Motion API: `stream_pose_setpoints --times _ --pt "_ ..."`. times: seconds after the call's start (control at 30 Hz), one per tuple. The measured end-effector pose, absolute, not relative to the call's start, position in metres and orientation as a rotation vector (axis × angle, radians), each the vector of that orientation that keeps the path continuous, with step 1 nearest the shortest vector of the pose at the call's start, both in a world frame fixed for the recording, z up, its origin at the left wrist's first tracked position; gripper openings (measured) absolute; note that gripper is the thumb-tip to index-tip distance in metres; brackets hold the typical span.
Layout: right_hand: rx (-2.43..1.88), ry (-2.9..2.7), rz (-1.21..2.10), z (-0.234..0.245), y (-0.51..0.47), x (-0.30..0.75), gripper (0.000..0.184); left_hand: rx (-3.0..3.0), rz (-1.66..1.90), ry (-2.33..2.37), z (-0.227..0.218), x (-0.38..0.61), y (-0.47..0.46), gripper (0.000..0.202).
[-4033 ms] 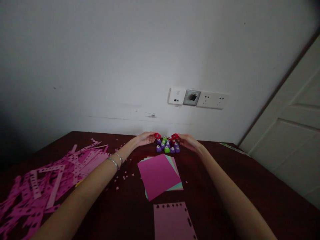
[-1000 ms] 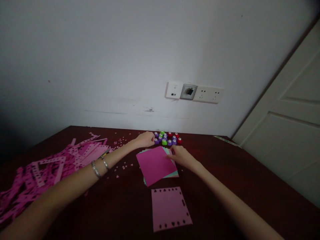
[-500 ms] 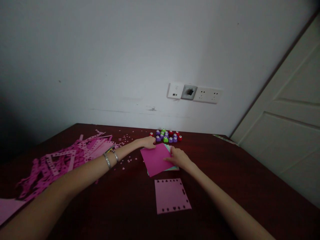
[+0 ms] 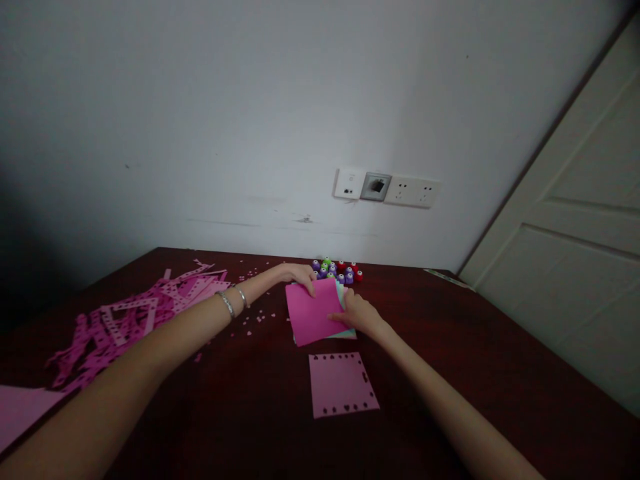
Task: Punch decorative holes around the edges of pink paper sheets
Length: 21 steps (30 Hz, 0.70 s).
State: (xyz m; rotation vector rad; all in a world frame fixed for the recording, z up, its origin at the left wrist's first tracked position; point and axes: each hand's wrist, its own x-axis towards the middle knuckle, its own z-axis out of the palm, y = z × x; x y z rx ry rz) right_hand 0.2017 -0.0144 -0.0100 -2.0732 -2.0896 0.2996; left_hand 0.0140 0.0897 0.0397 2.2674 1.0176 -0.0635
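A bright pink square sheet (image 4: 314, 310) lies on top of a stack of coloured paper, with pale green and cream edges (image 4: 346, 334) showing at its right and lower side. My left hand (image 4: 299, 273) pinches the stack's far left edge, thumb on top and fingers mostly hidden behind it. On the right edge is my right hand (image 4: 361, 313), closed with its thumb lying over the pink sheet. Nearer to me rests a lighter pink square (image 4: 343, 385) with small shapes punched along three sides. Small red, purple and green craft punches (image 4: 331, 271) stand just beyond the stack.
Punched pink paper strips (image 4: 125, 313) are heaped on the left of the dark table (image 4: 240, 420). Tiny pink cutouts (image 4: 260, 319) lie scattered beside them. A pink sheet (image 4: 23, 408) is at the lower left. Sockets (image 4: 410, 191) sit on the wall behind.
The pink top sheet has turned and now lies straighter over the stack. My left hand has shifted its hold, its thumb now over the sheet's far edge. My right hand has barely moved.
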Motion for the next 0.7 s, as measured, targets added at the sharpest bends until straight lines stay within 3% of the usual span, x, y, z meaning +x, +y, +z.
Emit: stream_pose_setpoints --times 0.17,0.23,0.33,0.4,0.5,0.57,0.7 --pt "-1.651 -1.686 0.553 0.000 -0.007 0.221 0.094 1.999 0.224 0.849 0.056 0.002 0.079 0.026" --pt "-1.380 -1.547 0.826 0.004 -0.004 0.226 0.081 1.969 0.343 0.814 0.062 0.001 0.075 0.024" --pt "-1.201 -1.443 1.052 0.006 -0.001 0.228 0.048 2.057 0.447 0.776 0.075 0.001 0.070 0.021" --pt "-1.186 -1.390 1.020 0.002 0.002 0.227 0.038 2.141 0.548 0.771 0.082 -0.002 0.069 0.024" --pt "-1.158 -1.301 0.933 -0.009 0.008 0.227 0.039 2.088 0.819 0.757 0.079 -0.009 0.069 0.045" --pt "-1.145 -1.249 0.898 -0.017 0.010 0.228 0.042 1.925 0.922 0.711 0.063 -0.013 0.069 0.057" --pt "-1.133 -1.214 0.905 -0.029 0.010 0.232 0.043 1.696 0.877 0.551 0.015 -0.010 0.066 0.061"
